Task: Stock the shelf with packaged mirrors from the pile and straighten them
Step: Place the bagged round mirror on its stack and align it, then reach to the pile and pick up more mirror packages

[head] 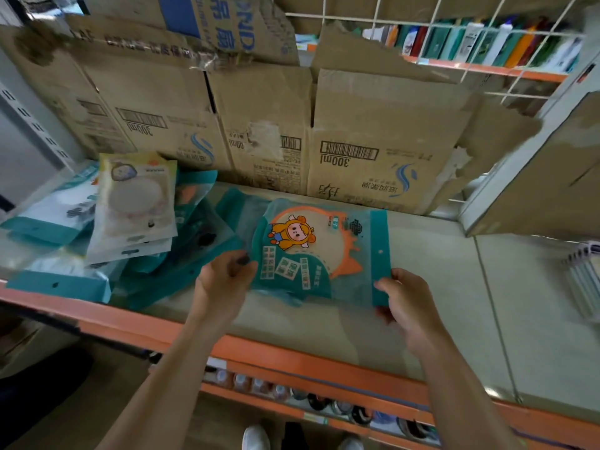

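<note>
Both hands pinch one mirror (319, 251): left hand (224, 277) its left edge, right hand (406, 303) its right corner, right of the pile (123, 222). I judge it mid-placement; next, lay it flat and square it.

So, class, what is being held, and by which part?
One mirror packet, in both hands: the left hand pinches its left edge, the right hand its lower right corner.

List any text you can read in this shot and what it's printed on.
"300ml", upside down beside a barcode: right cardboard box.
"300ml", upside down: left cardboard box.
"00ml", start cut off: middle cardboard box.
"ND", blue, rest unclear: top cardboard box.
Chinese labels on the mirror package: too blurred to read.
</note>
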